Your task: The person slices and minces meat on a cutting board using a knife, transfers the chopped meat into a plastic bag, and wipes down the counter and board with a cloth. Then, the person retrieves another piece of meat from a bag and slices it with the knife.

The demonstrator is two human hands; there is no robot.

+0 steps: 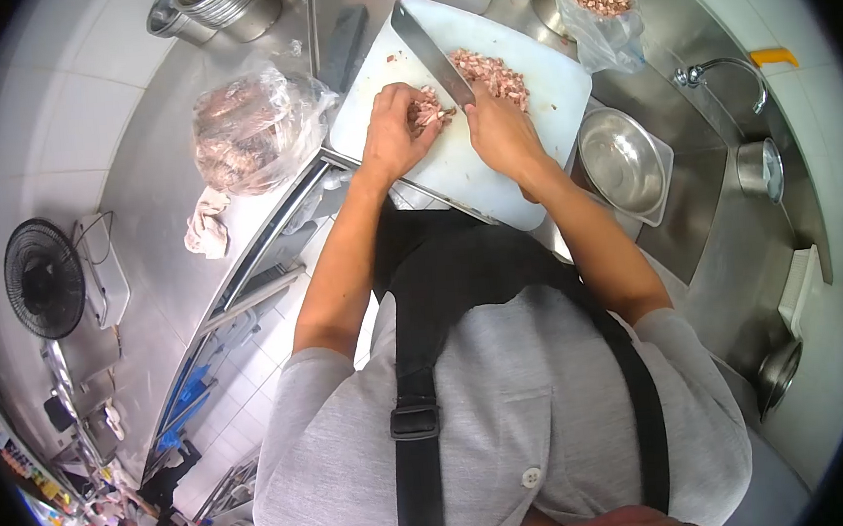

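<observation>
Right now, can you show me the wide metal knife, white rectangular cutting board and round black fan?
Wide metal knife (pixel 432 53): head view, middle of its blade.
White rectangular cutting board (pixel 459 169): head view, bare lower part.
Round black fan (pixel 42 281): head view, its centre.

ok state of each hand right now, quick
Left hand: fingers curled over chopped meat on the cutting board; whether it grips any can't be told.
Right hand: closed, holding the kitchen knife.
</observation>
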